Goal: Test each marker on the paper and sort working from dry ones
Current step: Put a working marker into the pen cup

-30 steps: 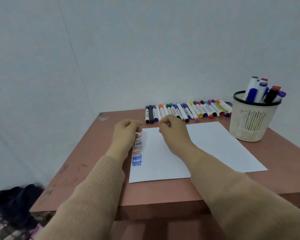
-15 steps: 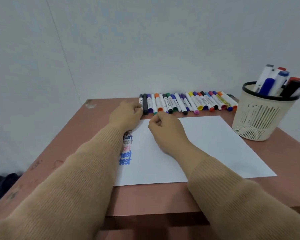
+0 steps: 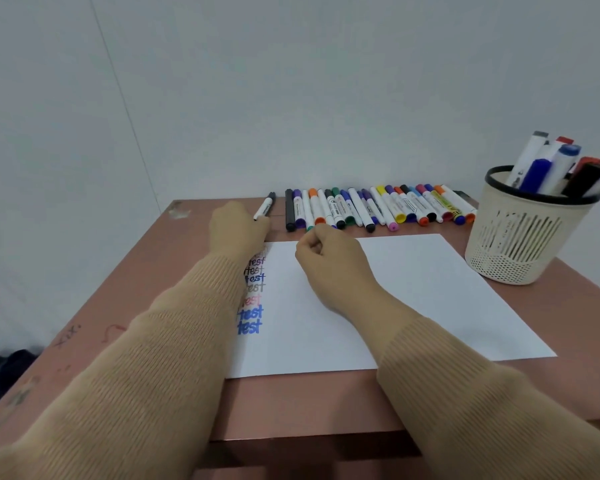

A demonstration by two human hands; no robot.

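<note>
A white sheet of paper [image 3: 413,292] lies on the table, with "test" written several times down its left edge in black, grey, red and blue. A row of capped markers [image 3: 378,209] lies along the table's far edge. My left hand [image 3: 238,225] holds the near end of a white marker with a black cap [image 3: 265,205], which is tilted and apart from the left end of the row. My right hand [image 3: 329,254] is curled into a loose fist over the paper's top edge. Its knuckles sit just below a green-capped marker [image 3: 309,216], and nothing shows in its fingers.
A cream mesh cup [image 3: 520,237] with a black rim stands at the right and holds several thicker markers [image 3: 551,164]. The brown table [image 3: 136,306] has scribbles near its left edge. A white wall rises right behind the marker row.
My left hand has drawn the black-capped marker leftward out of the row. My right hand has stayed curled by the row's left part. The camera has shifted.
</note>
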